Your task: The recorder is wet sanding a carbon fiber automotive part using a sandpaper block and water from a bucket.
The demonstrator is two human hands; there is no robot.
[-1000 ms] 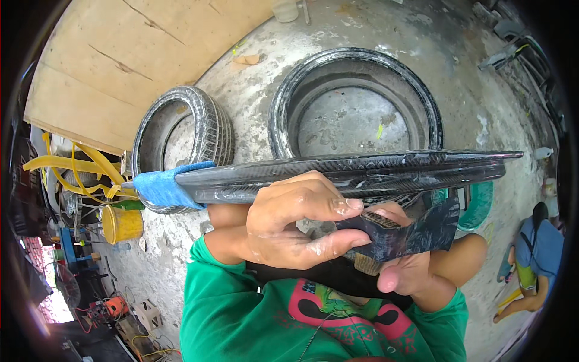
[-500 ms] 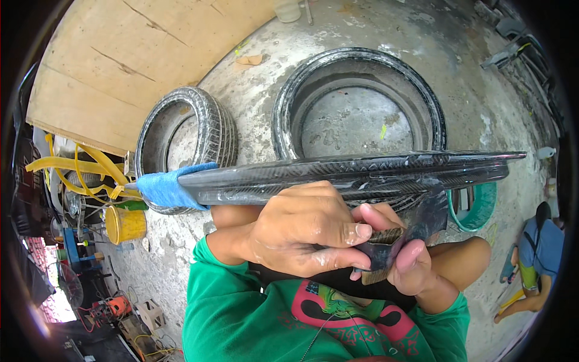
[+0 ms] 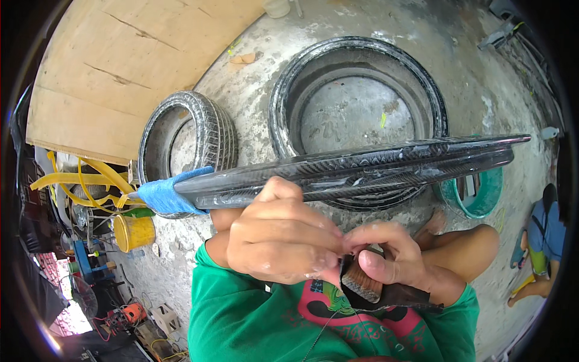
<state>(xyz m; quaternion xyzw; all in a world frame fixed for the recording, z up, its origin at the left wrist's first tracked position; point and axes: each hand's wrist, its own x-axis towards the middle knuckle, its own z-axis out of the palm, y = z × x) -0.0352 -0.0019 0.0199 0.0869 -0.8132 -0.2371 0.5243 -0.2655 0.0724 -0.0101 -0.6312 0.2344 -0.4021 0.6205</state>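
My left hand point(image 3: 286, 238) pinches the edge of a black sheet of sandpaper point(image 3: 413, 297). In my right hand point(image 3: 395, 256) is a small brown, striped block point(image 3: 363, 283), the thumb pressed on its face and the sandpaper bent around its side. Both hands meet above my lap. Just beyond them, a long glossy black carbon-fibre panel point(image 3: 362, 172) stretches from left to right, with whitish smears on it. A blue cloth point(image 3: 175, 192) wraps its left end. Neither hand is clearly gripping the panel; my left knuckles overlap its near edge in view.
A large tyre point(image 3: 277, 108) lies flat beyond the panel, with a smaller tyre point(image 3: 220, 133) to its left. A green bucket point(image 3: 496, 193) stands at right, a yellow bucket point(image 3: 134, 233) at left. Plywood point(image 3: 139, 60) covers the far left. Another person's leg point(image 3: 532, 289) shows far right.
The sandpaper and block have turned and come closer to my body. My left hand has shifted from the block's side to the sheet's edge. The panel's right end sits higher in view.
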